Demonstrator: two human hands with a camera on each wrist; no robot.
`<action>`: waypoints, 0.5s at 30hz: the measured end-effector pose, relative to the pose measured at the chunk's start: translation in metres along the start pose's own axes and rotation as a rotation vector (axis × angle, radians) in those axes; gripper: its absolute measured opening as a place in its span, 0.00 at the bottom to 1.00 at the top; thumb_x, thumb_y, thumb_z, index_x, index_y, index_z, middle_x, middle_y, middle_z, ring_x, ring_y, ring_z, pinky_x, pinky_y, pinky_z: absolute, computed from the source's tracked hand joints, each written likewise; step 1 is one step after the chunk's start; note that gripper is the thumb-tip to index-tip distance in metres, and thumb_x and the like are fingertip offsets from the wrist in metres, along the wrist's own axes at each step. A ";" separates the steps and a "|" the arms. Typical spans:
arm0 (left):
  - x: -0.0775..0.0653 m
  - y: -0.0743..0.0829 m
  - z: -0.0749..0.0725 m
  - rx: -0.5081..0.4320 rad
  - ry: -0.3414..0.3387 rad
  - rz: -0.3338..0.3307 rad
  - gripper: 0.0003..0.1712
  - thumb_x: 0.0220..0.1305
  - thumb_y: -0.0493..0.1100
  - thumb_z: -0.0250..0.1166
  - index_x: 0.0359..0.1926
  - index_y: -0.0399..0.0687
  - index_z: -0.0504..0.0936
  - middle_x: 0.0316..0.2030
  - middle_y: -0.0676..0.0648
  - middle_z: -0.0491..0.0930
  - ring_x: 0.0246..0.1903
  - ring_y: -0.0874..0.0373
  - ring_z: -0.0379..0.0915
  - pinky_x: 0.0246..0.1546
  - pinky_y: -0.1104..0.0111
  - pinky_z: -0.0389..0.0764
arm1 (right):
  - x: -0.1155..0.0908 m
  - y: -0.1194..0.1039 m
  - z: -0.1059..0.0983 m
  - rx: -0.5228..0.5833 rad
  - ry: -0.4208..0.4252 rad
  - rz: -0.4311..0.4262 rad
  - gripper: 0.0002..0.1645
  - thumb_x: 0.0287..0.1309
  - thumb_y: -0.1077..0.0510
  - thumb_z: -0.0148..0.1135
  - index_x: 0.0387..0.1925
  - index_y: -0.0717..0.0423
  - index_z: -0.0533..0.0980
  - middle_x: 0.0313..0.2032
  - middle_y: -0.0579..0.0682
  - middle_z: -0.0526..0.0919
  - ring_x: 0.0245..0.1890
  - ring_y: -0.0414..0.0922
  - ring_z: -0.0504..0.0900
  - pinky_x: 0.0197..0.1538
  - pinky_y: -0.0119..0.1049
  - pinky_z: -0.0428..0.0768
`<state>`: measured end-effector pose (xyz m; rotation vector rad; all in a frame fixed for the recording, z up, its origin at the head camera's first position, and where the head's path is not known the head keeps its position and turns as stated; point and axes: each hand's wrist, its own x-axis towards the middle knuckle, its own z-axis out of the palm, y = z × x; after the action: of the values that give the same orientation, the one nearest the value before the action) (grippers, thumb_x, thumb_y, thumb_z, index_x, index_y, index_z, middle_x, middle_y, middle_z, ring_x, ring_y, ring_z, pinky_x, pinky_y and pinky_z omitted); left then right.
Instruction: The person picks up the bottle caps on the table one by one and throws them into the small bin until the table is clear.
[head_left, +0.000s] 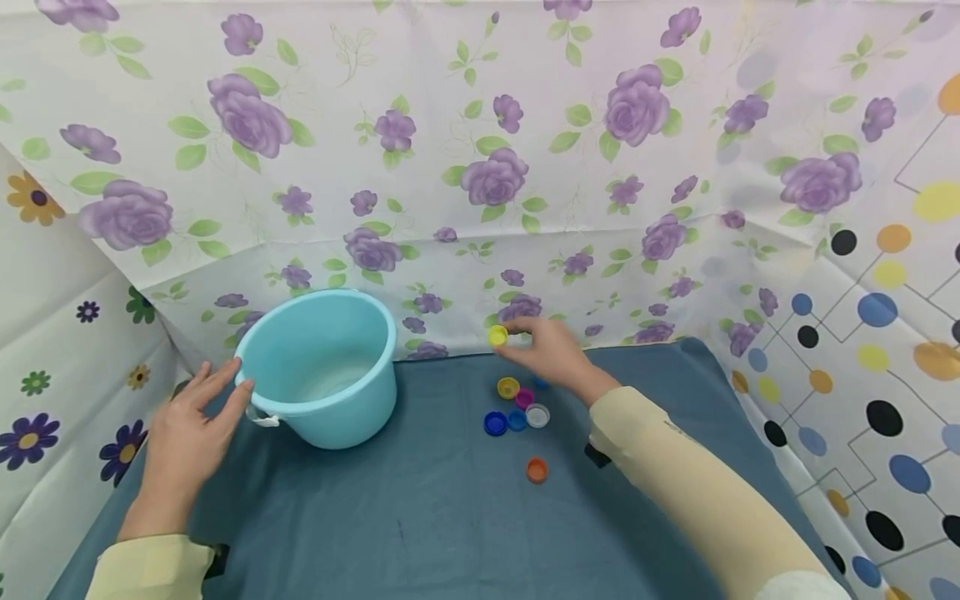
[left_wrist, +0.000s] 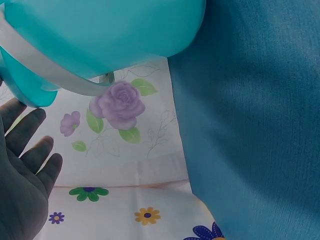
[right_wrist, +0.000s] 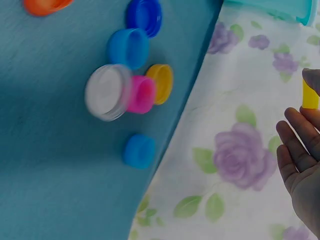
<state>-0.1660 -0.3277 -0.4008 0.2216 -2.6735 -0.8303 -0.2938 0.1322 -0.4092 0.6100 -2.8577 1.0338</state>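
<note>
A yellow bottle cap [head_left: 497, 336] is pinched between the thumb and fingertips of my right hand [head_left: 553, 354], raised above the far edge of the blue cloth. In the right wrist view the yellow cap [right_wrist: 310, 94] is partly cut off by the frame edge. On the left, a light blue bucket [head_left: 360, 425] stands upright with its mouth facing me. My left hand [head_left: 183, 433] rests its fingertips on the bucket's left rim, the fingers fairly straight. Below the right hand lies a cluster of caps: yellow [head_left: 508, 387], pink [head_left: 524, 398], clear [head_left: 537, 416], light blue [head_left: 517, 419] and dark blue [head_left: 495, 423].
An orange cap [head_left: 537, 470] lies nearer to me, apart from the cluster. Another blue cap [right_wrist: 139, 151] sits close to the cloth's far edge. The bucket's white handle [left_wrist: 60, 75] hangs down its side. Flowered sheets [head_left: 450, 208] stand behind, and a dotted sheet [head_left: 862, 375] at right.
</note>
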 end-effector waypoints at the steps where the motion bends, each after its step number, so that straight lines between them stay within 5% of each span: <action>1: 0.000 0.000 0.000 0.000 -0.001 0.001 0.30 0.64 0.64 0.52 0.67 0.73 0.60 0.69 0.44 0.58 0.69 0.41 0.52 0.51 0.30 0.60 | 0.002 -0.004 0.000 0.003 -0.002 -0.014 0.24 0.53 0.37 0.62 0.51 0.39 0.78 0.50 0.40 0.81 0.53 0.42 0.78 0.53 0.42 0.79; 15: -0.001 0.002 -0.002 -0.004 -0.013 0.006 0.32 0.63 0.66 0.51 0.67 0.73 0.60 0.68 0.45 0.62 0.69 0.44 0.55 0.51 0.32 0.63 | 0.037 -0.086 0.010 0.081 -0.087 -0.149 0.23 0.55 0.40 0.62 0.52 0.41 0.77 0.52 0.40 0.80 0.56 0.39 0.76 0.57 0.40 0.77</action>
<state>-0.1642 -0.3264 -0.3984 0.2081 -2.6829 -0.8377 -0.2949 0.0529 -0.3586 0.8801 -2.8014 1.1298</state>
